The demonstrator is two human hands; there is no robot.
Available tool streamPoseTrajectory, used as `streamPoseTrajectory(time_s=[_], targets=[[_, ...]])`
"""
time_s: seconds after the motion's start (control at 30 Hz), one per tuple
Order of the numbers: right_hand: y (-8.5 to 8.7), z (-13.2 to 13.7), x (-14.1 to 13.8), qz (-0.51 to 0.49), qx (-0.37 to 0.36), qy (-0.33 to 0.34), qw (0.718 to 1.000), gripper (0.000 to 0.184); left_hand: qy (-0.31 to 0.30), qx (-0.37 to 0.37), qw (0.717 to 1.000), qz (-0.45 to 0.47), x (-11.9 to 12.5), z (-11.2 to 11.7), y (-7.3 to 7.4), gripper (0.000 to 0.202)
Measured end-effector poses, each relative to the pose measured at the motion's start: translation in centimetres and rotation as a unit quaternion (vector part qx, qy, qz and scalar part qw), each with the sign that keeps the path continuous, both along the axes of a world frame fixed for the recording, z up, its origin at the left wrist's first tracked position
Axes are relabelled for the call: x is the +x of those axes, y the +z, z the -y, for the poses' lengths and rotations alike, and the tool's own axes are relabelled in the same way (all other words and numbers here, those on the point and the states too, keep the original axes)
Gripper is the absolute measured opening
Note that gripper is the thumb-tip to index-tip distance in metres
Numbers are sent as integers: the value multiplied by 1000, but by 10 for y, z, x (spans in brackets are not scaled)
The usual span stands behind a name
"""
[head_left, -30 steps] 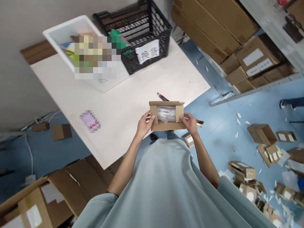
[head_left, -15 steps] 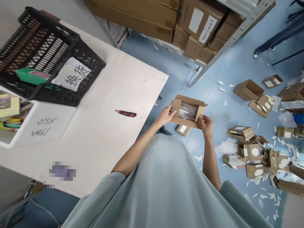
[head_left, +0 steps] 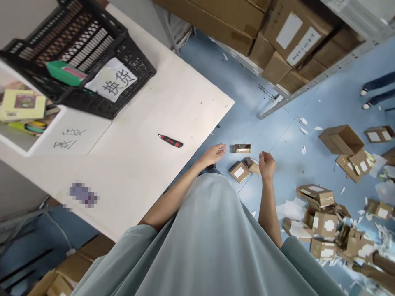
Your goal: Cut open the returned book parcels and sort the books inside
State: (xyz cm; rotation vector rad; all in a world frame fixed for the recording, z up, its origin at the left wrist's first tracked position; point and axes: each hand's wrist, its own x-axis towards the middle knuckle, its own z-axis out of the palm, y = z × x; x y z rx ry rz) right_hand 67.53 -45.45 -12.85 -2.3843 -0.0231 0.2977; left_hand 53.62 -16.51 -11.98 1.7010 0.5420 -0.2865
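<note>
Both my hands hover over the blue floor just off the white table's corner. My left hand is open, fingers stretched out, holding nothing. My right hand is empty too, its fingers loosely curled. Between them and below is a small open cardboard box; I cannot tell whether it is in the air or on the floor. Two more small boxes lie on the floor right beneath my hands.
A red and black utility knife lies on the table. A black crate with a paper label and a white bin stand at the table's left. Several cardboard boxes and paper scraps litter the floor at right. Large cartons fill the shelving behind.
Both hands held an open cardboard box with white packets inside; they have now let it go and are empty. The view has shifted slightly.
</note>
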Motion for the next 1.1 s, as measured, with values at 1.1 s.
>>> streamPoseTrajectory(time_s=[1.1], targets=[[65,-327,-552,-139,31,849,509,48,875,20,479,70,-604,165,48,50]])
